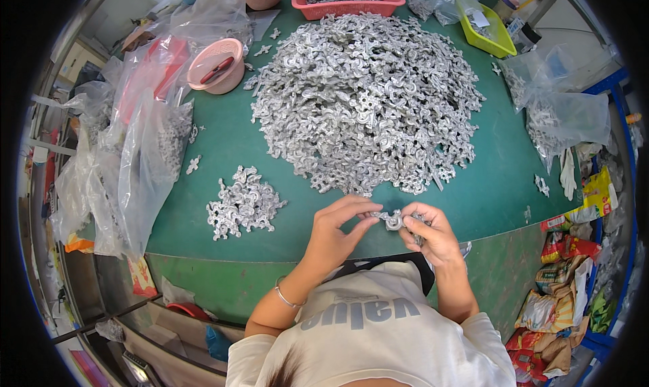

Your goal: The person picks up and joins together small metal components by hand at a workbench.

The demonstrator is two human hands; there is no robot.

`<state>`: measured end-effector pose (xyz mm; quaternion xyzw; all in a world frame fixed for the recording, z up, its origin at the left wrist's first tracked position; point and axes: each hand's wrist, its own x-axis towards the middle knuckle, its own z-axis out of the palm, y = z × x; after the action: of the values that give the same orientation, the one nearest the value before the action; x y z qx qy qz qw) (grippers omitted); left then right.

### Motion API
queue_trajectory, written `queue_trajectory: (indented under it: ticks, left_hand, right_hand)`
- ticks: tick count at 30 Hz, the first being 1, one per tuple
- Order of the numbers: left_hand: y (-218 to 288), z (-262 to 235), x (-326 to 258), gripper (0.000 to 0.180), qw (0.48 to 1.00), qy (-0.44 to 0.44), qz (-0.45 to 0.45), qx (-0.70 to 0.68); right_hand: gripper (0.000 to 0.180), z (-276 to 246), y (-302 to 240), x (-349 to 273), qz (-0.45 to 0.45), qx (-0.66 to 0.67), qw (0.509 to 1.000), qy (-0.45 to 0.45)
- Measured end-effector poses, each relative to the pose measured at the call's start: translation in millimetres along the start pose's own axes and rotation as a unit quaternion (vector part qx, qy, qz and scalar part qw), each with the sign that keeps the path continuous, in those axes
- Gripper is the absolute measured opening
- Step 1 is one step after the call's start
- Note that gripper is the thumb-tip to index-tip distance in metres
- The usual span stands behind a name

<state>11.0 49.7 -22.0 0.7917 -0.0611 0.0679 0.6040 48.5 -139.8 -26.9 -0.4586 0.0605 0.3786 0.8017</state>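
Close to the table's front edge, my left hand (341,226) pinches the end of a small silver metal casting (393,221) between thumb and fingers. My right hand (434,234) grips the other side of that casting, and more silver metal bits show among its curled fingers. Just beyond both hands rises a large heap of similar silver castings (368,96). A smaller pile of castings (245,203) lies to the left of my left hand. Whether the held casting is one part or two touching parts, I cannot make out.
On the green table (304,242) stand a pink basket (216,66) with a red-handled tool, a red tray (348,10) and a yellow-green basket (488,32). Plastic bags of castings (142,157) sit at the left, others (551,113) at the right, near a white glove (568,174).
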Motion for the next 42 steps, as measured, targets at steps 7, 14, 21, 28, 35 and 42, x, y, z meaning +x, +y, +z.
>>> queue_trajectory:
  ticks: [7,14,21,28,35,42]
  left_hand:
    - [15,-1,-8,0.021,0.985,0.032,-0.062,-0.160]
    - [27,-2,-14,0.020,0.979,0.045,-0.038,-0.193]
    - [31,-2,-15,0.019,0.981,0.047,0.004,-0.187]
    - [16,-21,-21,0.018,0.994,0.111,0.009,-0.022]
    - [-48,-75,-54,0.019,0.898,0.316,-0.061,0.298]
    - [-49,-72,-59,0.028,0.858,0.312,-0.064,0.403]
  right_hand:
    - [0.016,7,-5,-14,-0.143,-0.140,0.979,0.048]
    - [0.018,15,-8,-17,-0.202,-0.133,0.970,0.020]
    - [0.017,17,-7,-19,-0.200,-0.073,0.977,0.002]
    - [0.011,19,-6,-4,-0.169,-0.192,0.964,0.069]
    - [0.019,-5,28,39,-0.302,-0.488,0.801,0.169]
    - [0.011,10,44,61,-0.261,-0.648,0.670,0.253]
